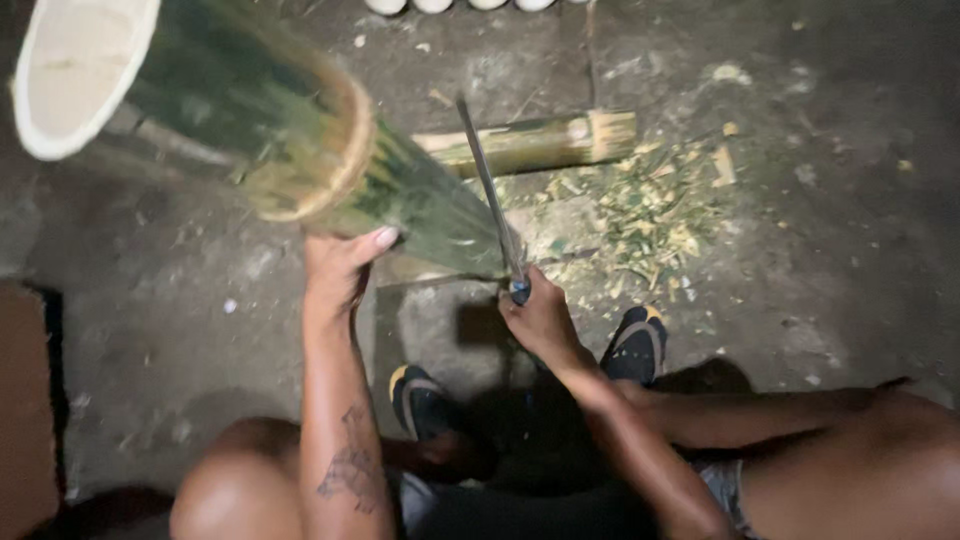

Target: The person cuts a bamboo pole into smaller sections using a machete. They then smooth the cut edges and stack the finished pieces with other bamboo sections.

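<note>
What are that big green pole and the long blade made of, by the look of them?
The green pole looks like fresh bamboo: green skin, a ringed node, a pale hollow cut end. The blade in the right hand seems metal, thin and dull grey. The left hand steadies the pole.

bamboo pole (250,130) blurred, perhaps cropped top-left
</note>
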